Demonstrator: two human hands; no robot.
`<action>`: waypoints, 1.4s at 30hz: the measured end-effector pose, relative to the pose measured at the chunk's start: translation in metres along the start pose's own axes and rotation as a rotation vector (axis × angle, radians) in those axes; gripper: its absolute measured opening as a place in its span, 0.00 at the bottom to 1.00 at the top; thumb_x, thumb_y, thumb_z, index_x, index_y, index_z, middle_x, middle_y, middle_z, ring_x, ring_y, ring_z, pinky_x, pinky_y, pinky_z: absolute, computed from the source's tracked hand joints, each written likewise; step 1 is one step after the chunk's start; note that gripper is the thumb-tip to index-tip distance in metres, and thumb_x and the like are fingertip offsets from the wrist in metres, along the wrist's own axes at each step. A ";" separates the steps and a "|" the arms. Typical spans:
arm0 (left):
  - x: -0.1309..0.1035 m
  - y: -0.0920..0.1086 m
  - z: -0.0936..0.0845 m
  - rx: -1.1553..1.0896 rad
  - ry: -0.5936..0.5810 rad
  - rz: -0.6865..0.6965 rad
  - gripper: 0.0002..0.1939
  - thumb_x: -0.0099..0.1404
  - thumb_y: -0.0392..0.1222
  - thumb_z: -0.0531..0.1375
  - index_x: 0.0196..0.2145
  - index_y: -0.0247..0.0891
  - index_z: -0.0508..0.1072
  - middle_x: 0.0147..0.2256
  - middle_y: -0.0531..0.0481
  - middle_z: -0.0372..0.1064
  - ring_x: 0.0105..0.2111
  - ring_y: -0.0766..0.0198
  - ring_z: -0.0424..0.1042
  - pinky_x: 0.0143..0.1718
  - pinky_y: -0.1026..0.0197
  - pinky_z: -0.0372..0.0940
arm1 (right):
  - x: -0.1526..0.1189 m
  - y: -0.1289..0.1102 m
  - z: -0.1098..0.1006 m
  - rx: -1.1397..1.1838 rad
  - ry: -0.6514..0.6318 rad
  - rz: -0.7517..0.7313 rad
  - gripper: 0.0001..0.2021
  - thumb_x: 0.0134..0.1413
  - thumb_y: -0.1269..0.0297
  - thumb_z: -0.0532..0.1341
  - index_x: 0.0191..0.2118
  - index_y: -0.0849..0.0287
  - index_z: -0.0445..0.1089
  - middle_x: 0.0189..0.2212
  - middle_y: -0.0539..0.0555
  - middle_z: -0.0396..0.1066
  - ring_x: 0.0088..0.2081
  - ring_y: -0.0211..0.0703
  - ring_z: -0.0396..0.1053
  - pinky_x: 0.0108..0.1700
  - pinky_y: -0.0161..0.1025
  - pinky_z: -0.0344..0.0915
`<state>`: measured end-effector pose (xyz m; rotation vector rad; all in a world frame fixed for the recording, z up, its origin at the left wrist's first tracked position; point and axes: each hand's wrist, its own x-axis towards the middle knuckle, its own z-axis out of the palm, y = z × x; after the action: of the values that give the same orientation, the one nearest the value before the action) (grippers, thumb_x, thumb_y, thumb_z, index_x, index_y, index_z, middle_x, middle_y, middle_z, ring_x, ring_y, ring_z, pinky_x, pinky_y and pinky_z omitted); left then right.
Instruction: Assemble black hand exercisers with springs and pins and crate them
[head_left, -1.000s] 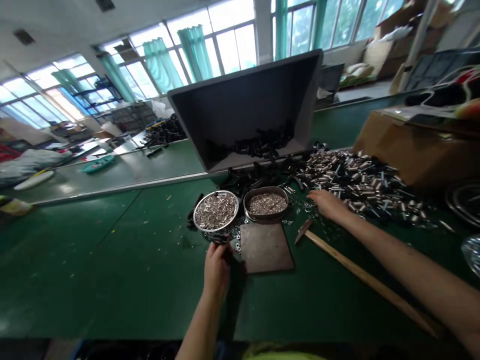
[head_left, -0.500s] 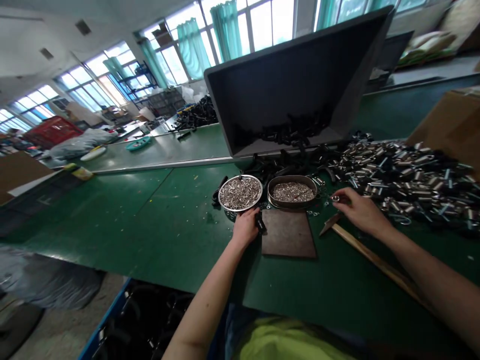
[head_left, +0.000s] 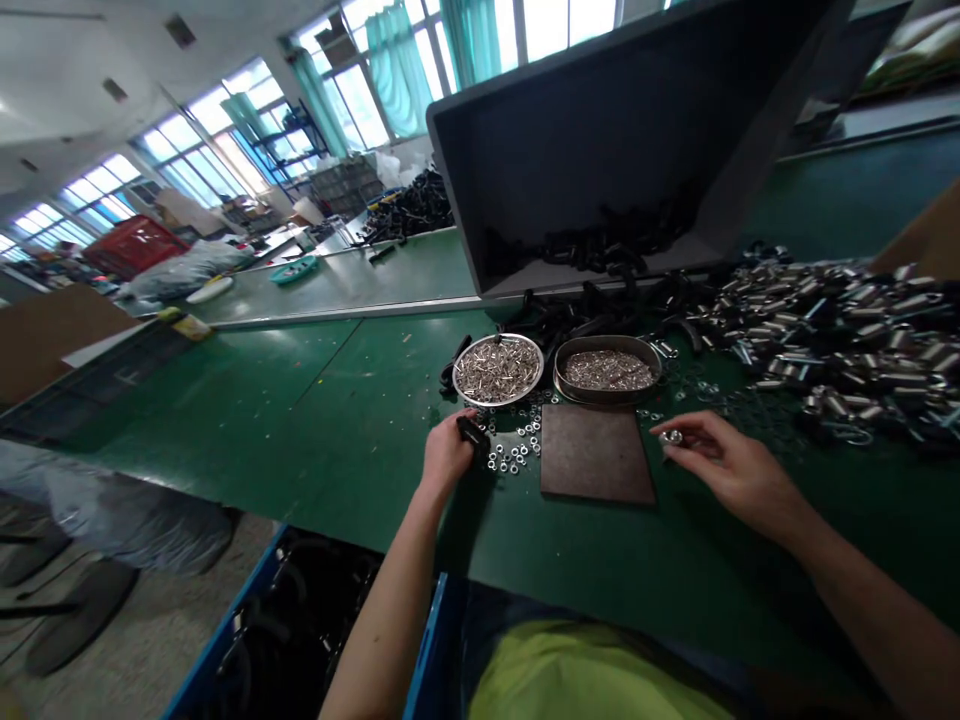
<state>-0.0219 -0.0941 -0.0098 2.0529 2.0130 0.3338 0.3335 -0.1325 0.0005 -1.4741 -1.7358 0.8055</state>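
Observation:
My left hand (head_left: 448, 452) is closed around a short black part (head_left: 474, 436), just in front of a round metal dish (head_left: 498, 404) full of small silver pins. Loose small metal rings (head_left: 514, 460) lie on the green table beside that hand. My right hand (head_left: 739, 480) pinches a small shiny metal piece (head_left: 671, 437) between thumb and fingertips; its exact kind is too small to tell. Between the hands lies a flat brown square plate (head_left: 596, 455). Behind the plate stands an oval tin (head_left: 609, 396) holding more small metal pieces.
A large grey bin (head_left: 637, 150) lies tipped toward me, black parts (head_left: 592, 315) spilling from it. Silver cylindrical parts (head_left: 847, 340) are heaped at right. Below the table edge is a blue crate (head_left: 225, 640) of black parts. A grey crate (head_left: 112, 375) stands at left.
My left hand has drawn back from the dish with the black part, uncovering the rings. My right hand has come nearer with the metal piece. The hammer seen earlier beneath it no longer shows.

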 end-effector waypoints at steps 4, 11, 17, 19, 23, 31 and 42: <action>0.028 -0.014 0.004 0.011 -0.045 0.059 0.25 0.59 0.30 0.54 0.54 0.38 0.68 0.61 0.46 0.57 0.60 0.56 0.56 0.60 0.58 0.53 | -0.001 0.000 0.020 0.142 0.005 0.010 0.19 0.51 0.54 0.59 0.48 0.56 0.66 0.45 0.58 0.73 0.45 0.51 0.72 0.44 0.46 0.71; 0.008 -0.011 0.005 -0.079 -0.141 0.142 0.20 0.59 0.33 0.57 0.49 0.43 0.72 0.51 0.50 0.70 0.49 0.59 0.69 0.51 0.63 0.62 | -0.012 0.002 0.037 0.301 -0.033 0.065 0.18 0.52 0.52 0.61 0.45 0.56 0.68 0.43 0.58 0.73 0.40 0.48 0.73 0.42 0.45 0.72; -0.045 -0.007 0.012 -0.191 0.073 0.007 0.13 0.62 0.33 0.54 0.40 0.38 0.76 0.40 0.46 0.73 0.39 0.62 0.72 0.42 0.63 0.65 | -0.020 -0.009 0.047 0.374 -0.065 0.179 0.19 0.45 0.49 0.66 0.37 0.58 0.68 0.36 0.58 0.76 0.36 0.48 0.74 0.38 0.43 0.73; -0.053 -0.003 0.018 -0.216 0.078 0.058 0.12 0.60 0.32 0.56 0.38 0.39 0.77 0.39 0.47 0.72 0.38 0.62 0.71 0.41 0.63 0.65 | -0.021 -0.015 0.052 0.334 -0.067 0.173 0.20 0.43 0.47 0.66 0.35 0.58 0.68 0.32 0.57 0.75 0.34 0.48 0.74 0.35 0.42 0.72; -0.052 0.002 0.026 -0.109 0.021 0.129 0.15 0.58 0.27 0.54 0.38 0.40 0.76 0.40 0.48 0.72 0.40 0.62 0.70 0.43 0.63 0.64 | -0.024 -0.024 0.061 0.285 -0.126 0.141 0.19 0.43 0.48 0.66 0.34 0.58 0.68 0.28 0.54 0.74 0.30 0.45 0.72 0.31 0.39 0.69; -0.036 -0.005 0.019 -0.023 -0.028 0.102 0.18 0.55 0.24 0.52 0.40 0.37 0.73 0.38 0.45 0.71 0.39 0.60 0.70 0.42 0.62 0.63 | -0.034 -0.023 0.064 0.300 -0.144 0.152 0.17 0.45 0.50 0.65 0.35 0.58 0.67 0.28 0.53 0.72 0.29 0.42 0.70 0.29 0.37 0.66; -0.076 0.044 0.004 -0.920 -0.035 -0.152 0.09 0.54 0.42 0.64 0.33 0.36 0.74 0.29 0.51 0.72 0.29 0.64 0.69 0.33 0.64 0.62 | -0.037 -0.047 0.078 0.667 -0.240 0.282 0.16 0.47 0.51 0.65 0.35 0.58 0.67 0.19 0.45 0.64 0.19 0.33 0.62 0.21 0.33 0.60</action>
<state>0.0198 -0.1704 0.0019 1.3039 1.5262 0.9610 0.2465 -0.1778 -0.0086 -1.1917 -1.2308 1.5818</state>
